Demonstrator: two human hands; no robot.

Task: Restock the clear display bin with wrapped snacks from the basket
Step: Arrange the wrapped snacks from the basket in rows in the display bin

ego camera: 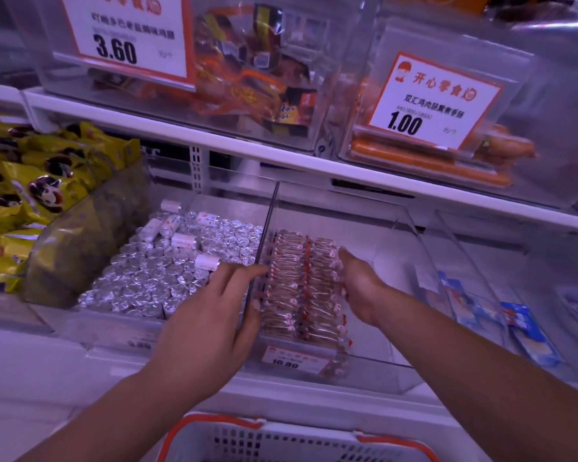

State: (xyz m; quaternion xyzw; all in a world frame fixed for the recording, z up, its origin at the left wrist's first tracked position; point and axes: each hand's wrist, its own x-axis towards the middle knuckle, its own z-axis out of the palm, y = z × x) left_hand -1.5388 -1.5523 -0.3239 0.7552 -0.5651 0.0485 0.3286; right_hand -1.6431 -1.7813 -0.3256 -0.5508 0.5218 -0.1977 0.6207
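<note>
With both hands, left at 9 o'clock and right at 3, flat-fingered against the snacks, squeeze rows gently together inside the bin.

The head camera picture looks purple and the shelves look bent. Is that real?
Head view: a violet cast tints the white shelf; the wide lens bows its straight edge; glare streaks the clear display bin; the price tag reads sharp at its large digits, its small print smeared; frame edges go soft.
</note>
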